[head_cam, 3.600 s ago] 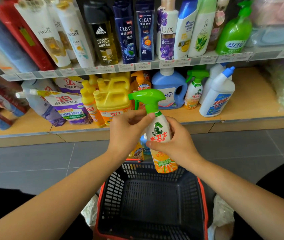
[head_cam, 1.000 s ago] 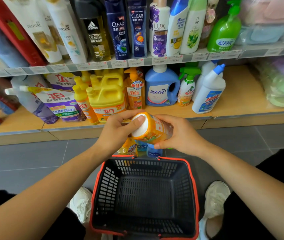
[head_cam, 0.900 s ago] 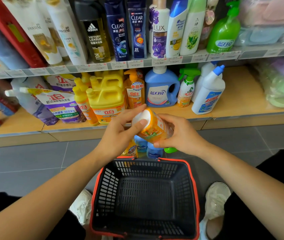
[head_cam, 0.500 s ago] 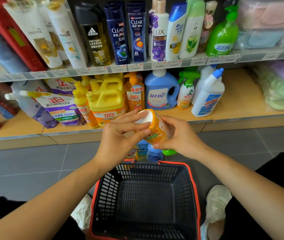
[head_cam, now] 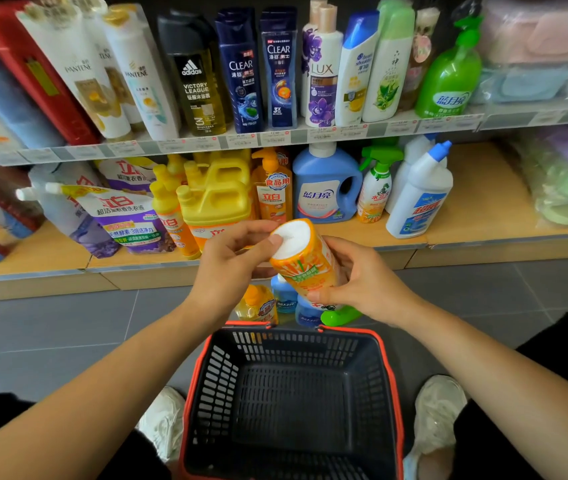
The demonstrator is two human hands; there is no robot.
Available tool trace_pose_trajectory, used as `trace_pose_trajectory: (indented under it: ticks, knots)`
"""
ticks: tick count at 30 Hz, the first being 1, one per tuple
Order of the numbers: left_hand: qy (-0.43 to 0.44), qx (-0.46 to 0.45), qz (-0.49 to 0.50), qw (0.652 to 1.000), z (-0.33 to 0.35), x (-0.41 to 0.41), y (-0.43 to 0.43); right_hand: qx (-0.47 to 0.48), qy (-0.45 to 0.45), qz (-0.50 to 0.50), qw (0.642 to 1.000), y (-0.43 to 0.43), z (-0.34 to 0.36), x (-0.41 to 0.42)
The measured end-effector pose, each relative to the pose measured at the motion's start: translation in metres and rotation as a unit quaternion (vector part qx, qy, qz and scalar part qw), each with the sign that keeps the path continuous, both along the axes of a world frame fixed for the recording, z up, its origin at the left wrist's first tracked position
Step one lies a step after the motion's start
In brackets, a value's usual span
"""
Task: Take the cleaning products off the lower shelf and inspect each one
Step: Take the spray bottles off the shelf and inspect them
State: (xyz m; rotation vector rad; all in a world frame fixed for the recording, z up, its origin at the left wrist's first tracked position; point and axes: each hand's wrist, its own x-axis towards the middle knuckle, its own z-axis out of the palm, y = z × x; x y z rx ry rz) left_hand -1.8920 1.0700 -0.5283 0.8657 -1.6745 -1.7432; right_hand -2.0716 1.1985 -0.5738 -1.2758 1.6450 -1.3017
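An orange and white spray bottle [head_cam: 305, 261] is tipped upside down in front of the lower shelf [head_cam: 476, 209], its white base toward me and its green trigger head [head_cam: 339, 315] pointing down. My left hand [head_cam: 230, 268] holds it near the base, thumb on the white bottom. My right hand [head_cam: 362, 278] grips its body from the right. On the lower shelf stand a matching spray bottle [head_cam: 376, 188], a blue detergent jug [head_cam: 324, 188], a white bottle with a blue cap [head_cam: 417, 199], yellow jugs [head_cam: 216, 199] and refill pouches [head_cam: 120, 216].
A dark basket with a red rim [head_cam: 289, 403] sits on the grey floor between my white shoes. Three small bottles [head_cam: 275, 304] stand on the floor just beyond it. The upper shelf [head_cam: 275, 136] carries shampoo and body wash bottles. Bagged soft goods lie at right.
The spray bottle went from upright to upside down in both hands. Over the last second it has tilted a little further, the green head showing below my right hand.
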Motion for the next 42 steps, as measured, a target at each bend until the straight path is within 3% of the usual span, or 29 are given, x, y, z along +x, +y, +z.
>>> trace_pose_trajectory:
  ticks: [15,18,22,25,27,30,36,42]
  knots:
    - [0.051,-0.097,-0.056,0.992,0.005,0.003,0.014,-0.002,0.010,-0.022,1.000,0.001,0.004,0.001]
    - [0.065,-0.050,-0.060,0.995,0.001,0.002,0.008,0.007,-0.035,-0.031,0.999,0.001,0.004,0.002]
    - [-0.072,-0.031,-0.105,0.991,-0.024,0.002,-0.001,-0.010,-0.097,-0.073,0.993,0.000,0.008,-0.005]
    - [-0.210,-0.031,-0.180,0.960,-0.054,0.007,0.003,-0.037,-0.129,-0.113,0.985,0.000,0.011,-0.010]
    - [-0.246,-0.049,-0.225,0.941,-0.068,0.008,0.009,-0.061,-0.150,-0.136,0.977,-0.001,0.013,-0.014]
    - [-0.219,-0.066,-0.215,0.950,-0.079,0.005,0.009,-0.091,-0.165,-0.155,0.970,0.001,0.013,-0.019]
    - [-0.100,0.042,-0.109,0.988,-0.079,-0.001,-0.005,-0.077,-0.227,-0.222,0.945,0.000,0.014,-0.041]
    - [-0.056,0.036,-0.051,0.996,-0.072,-0.030,-0.030,0.095,-0.316,-0.275,0.903,-0.001,-0.027,-0.074]
